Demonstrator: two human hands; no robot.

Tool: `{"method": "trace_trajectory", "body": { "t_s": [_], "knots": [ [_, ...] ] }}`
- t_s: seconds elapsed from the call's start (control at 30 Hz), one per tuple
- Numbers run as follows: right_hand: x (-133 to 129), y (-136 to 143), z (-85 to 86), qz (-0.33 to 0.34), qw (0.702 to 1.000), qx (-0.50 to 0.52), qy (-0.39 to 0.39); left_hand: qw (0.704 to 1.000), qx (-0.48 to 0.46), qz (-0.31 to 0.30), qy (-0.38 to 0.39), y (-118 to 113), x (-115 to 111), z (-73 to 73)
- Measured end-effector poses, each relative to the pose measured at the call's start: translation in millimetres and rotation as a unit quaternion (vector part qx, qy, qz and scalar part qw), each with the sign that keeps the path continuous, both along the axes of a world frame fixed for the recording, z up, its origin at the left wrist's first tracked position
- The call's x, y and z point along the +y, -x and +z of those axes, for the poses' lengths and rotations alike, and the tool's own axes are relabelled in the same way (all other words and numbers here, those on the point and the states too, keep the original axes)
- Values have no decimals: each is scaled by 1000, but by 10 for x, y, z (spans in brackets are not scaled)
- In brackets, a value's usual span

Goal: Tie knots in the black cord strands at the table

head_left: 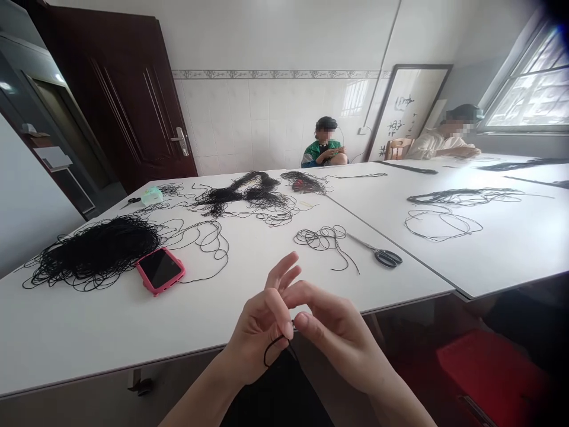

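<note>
Just off the near edge of the table, my left hand point(262, 332) pinches a thin black cord point(269, 351) between thumb and index finger, its other fingers raised. A small loop of the cord curves out below the pinch, and a short end hangs beside it. Close against it, my right hand point(338, 332) has thumb and index finger closing at the same spot on the cord. The fingers hide most of the point where both meet. Beyond the hands lie a loosely coiled black cord point(320, 238) and scissors point(387, 257) with black handles.
On the white table point(249, 284) lie a big heap of black cord point(102, 246), a phone in a pink case point(160, 271), more tangled cord point(240, 193) and a pale green packet point(152, 196). Two people sit beyond the table. A red seat point(489, 373) stands at lower right.
</note>
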State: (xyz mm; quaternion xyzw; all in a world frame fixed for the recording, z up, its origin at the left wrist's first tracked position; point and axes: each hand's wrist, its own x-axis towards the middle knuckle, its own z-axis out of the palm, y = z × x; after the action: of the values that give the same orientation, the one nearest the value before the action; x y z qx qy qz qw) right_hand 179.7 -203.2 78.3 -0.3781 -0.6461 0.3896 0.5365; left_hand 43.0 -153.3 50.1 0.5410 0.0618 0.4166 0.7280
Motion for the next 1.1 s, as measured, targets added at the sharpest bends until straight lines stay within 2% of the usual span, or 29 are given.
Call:
{"method": "trace_trajectory", "body": {
  "t_s": [0.13, 0.27, 0.4, 0.5, 0.57, 0.63, 0.77, 0.93, 1.1],
  "knots": [
    [-13, 89, -14, 18, 998, 42, 32, 1000, 11, 6, 18, 11, -20, 43],
    [-56, 77, -23, -34, 997, 61, 32, 997, 38, 24, 68, 39, -39, 89],
    [-98, 35, 23, -128, 991, -27, 34, 990, 86, 75, 85, 104, -73, 190],
    [-141, 26, 83, -186, 974, -124, 39, 975, 192, 97, 59, 167, -129, 282],
    [-159, 30, 110, -205, 965, -164, 12, 956, 264, 115, 54, 191, -175, 336],
    [-164, 34, 121, -203, 961, -184, -23, 946, 298, 120, 49, 197, -212, 377],
    [-160, 28, 110, -181, 956, -220, -73, 948, 288, 127, 40, 186, -230, 408],
    [-156, 20, 80, -183, 945, -244, -118, 954, 274, 120, 35, 179, -204, 382],
    [-142, 11, 76, -186, 941, -252, -131, 960, 252, 112, 52, 169, -187, 337]
  ]
}}
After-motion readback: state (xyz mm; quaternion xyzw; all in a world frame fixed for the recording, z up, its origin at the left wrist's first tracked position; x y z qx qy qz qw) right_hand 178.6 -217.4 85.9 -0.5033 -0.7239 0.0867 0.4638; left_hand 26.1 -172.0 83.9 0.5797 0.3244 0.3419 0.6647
